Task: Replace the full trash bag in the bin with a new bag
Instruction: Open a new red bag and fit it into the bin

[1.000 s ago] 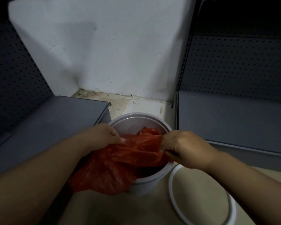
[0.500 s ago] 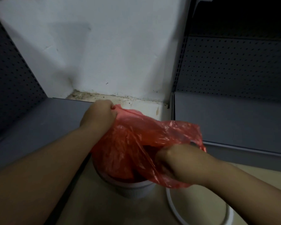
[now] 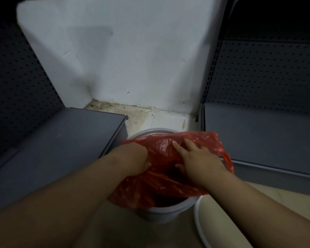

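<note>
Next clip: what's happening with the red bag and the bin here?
A person is fitting a red plastic bag into a small white bin standing on the floor between grey shelf units. The left hand grips the bag at the bin's left side, while the right hand lies with fingers spread on the plastic, pressing it down. The bag drapes loosely over the opening and is not yet tucked around the rim. A white ring lies on the floor to the right.

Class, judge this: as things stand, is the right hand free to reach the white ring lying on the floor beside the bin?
Probably yes. The white plastic ring lies uncovered just below the right hand, which rests open on the red plastic bag, so nothing blocks it.
</note>
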The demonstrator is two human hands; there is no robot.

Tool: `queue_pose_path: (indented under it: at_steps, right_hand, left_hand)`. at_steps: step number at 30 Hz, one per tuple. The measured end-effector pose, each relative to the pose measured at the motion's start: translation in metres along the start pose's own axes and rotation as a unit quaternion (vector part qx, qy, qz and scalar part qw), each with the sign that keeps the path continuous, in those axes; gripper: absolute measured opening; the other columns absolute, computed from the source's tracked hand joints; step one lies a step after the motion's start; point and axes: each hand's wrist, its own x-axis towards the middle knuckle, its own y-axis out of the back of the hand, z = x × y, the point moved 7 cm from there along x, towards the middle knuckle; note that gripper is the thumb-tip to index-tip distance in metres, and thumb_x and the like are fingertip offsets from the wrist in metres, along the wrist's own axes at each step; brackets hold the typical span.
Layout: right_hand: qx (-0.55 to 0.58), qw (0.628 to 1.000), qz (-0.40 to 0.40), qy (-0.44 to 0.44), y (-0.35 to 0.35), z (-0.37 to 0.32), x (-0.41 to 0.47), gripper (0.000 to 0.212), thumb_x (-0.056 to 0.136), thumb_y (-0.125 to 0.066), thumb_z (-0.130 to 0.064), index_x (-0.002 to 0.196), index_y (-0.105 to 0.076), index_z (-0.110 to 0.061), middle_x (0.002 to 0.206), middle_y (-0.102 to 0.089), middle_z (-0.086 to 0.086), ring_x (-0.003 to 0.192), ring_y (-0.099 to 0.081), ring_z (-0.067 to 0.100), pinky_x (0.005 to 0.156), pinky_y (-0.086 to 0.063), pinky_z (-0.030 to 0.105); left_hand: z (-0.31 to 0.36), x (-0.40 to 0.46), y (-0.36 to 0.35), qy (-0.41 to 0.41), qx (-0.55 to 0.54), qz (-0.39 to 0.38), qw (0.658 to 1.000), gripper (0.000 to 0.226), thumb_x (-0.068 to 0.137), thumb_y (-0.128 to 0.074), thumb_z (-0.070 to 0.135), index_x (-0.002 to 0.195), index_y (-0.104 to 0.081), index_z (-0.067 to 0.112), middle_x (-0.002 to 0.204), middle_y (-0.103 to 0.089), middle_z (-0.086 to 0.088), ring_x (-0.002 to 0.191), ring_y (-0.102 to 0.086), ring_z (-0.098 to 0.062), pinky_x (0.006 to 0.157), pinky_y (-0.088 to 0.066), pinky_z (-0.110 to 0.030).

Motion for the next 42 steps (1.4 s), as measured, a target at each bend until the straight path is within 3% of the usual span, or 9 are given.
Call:
queue_pose_path:
  at_steps: [5, 9, 12, 15, 20, 26, 31, 34, 42]
  right_hand:
    - [-0.004, 0.999, -0.003, -0.039, -0.001, 0.006, 0.023, 0.066, 0.096, -0.039, -0.044, 0.148, 0.001, -0.039, 0.160, 0.001, -0.002, 0.134, -0.029, 0.038, 0.096, -0.042, 0.048]
    - [-0.063, 0.996, 0.052, -0.032, 0.014, 0.001, 0.039, 0.060, 0.098, -0.037, -0.035, 0.149, -0.009, -0.025, 0.154, -0.021, 0.008, 0.127, -0.039, 0.035, 0.088, -0.047, 0.044]
    - [-0.100, 0.987, 0.104, 0.075, 0.022, -0.018, 0.047, 0.044, 0.097, -0.035, -0.019, 0.141, -0.034, -0.014, 0.141, -0.042, 0.009, 0.126, -0.041, 0.030, 0.091, -0.047, 0.042]
    - [-0.107, 0.978, 0.051, 0.174, 0.011, -0.025, 0.053, 0.049, 0.098, -0.029, -0.015, 0.147, -0.026, -0.018, 0.156, -0.025, 0.002, 0.139, -0.026, 0.023, 0.108, -0.033, 0.035]
    - [-0.028, 0.993, 0.003, 0.113, -0.007, 0.000, 0.077, 0.059, 0.099, -0.028, -0.040, 0.150, -0.003, -0.024, 0.160, 0.000, -0.003, 0.147, -0.006, 0.020, 0.118, -0.012, 0.035]
    - [0.175, 0.983, 0.032, 0.053, 0.002, 0.010, 0.094, 0.054, 0.097, -0.038, -0.043, 0.146, -0.026, -0.023, 0.152, -0.032, 0.003, 0.137, -0.034, 0.022, 0.110, -0.027, 0.034]
    - [0.404, 0.913, -0.020, -0.052, 0.003, 0.034, 0.088, 0.040, 0.096, -0.040, -0.044, 0.124, -0.057, -0.020, 0.123, -0.059, 0.002, 0.102, -0.054, 0.016, 0.091, -0.035, 0.026]
    - [0.486, 0.867, -0.063, -0.091, -0.019, 0.053, 0.076, 0.033, 0.091, -0.051, -0.045, 0.104, -0.068, -0.020, 0.109, -0.070, 0.006, 0.097, -0.067, 0.023, 0.100, -0.046, 0.040]
    - [0.579, 0.804, 0.038, -0.131, -0.060, 0.067, 0.027, 0.025, 0.095, -0.050, -0.025, 0.117, -0.061, -0.026, 0.104, -0.071, 0.005, 0.094, -0.069, 0.024, 0.094, -0.051, 0.045]
  left_hand:
    - [-0.022, 0.010, -0.022, 0.070, 0.013, -0.046, 0.996, 0.076, 0.092, -0.045, 0.039, 0.150, -0.008, 0.007, 0.157, 0.003, -0.023, 0.146, -0.005, -0.036, 0.117, -0.016, -0.041]
    - [-0.039, 0.022, -0.025, 0.099, 0.000, -0.011, 0.995, 0.085, 0.091, -0.045, 0.036, 0.149, 0.010, 0.008, 0.156, 0.020, -0.020, 0.145, 0.016, -0.035, 0.119, -0.003, -0.044]
    - [-0.049, 0.030, -0.029, 0.101, -0.003, -0.008, 0.995, 0.079, 0.094, -0.041, 0.030, 0.149, 0.011, 0.008, 0.157, 0.018, -0.017, 0.145, 0.015, -0.032, 0.120, -0.002, -0.044]
    - [-0.051, 0.035, -0.031, 0.083, -0.002, 0.003, 0.997, 0.075, 0.094, -0.037, 0.027, 0.149, 0.011, 0.008, 0.159, 0.013, -0.012, 0.147, 0.013, -0.025, 0.119, 0.001, -0.040]
    - [-0.055, 0.044, -0.028, 0.043, -0.060, 0.034, 0.997, 0.073, 0.092, -0.039, 0.023, 0.150, 0.005, 0.013, 0.161, -0.001, -0.007, 0.148, -0.004, -0.022, 0.120, -0.008, -0.036]
    - [-0.068, 0.050, -0.033, 0.039, -0.223, 0.036, 0.973, 0.073, 0.086, -0.048, 0.017, 0.150, -0.012, 0.024, 0.154, -0.027, -0.006, 0.137, -0.035, -0.024, 0.110, -0.034, -0.038]
    - [-0.066, 0.050, -0.039, 0.036, -0.275, 0.062, 0.959, 0.069, 0.088, -0.043, 0.002, 0.149, -0.017, 0.022, 0.152, -0.030, -0.010, 0.135, -0.036, -0.026, 0.109, -0.032, -0.035]
    - [-0.063, 0.049, -0.040, 0.042, -0.281, 0.082, 0.955, 0.067, 0.090, -0.039, -0.001, 0.150, -0.014, 0.018, 0.154, -0.025, -0.011, 0.139, -0.030, -0.027, 0.109, -0.027, -0.031]
    - [-0.062, 0.046, -0.045, 0.054, -0.267, 0.104, 0.957, 0.070, 0.090, -0.037, -0.004, 0.151, -0.007, 0.017, 0.160, -0.006, -0.003, 0.146, -0.012, -0.023, 0.117, -0.018, -0.032]
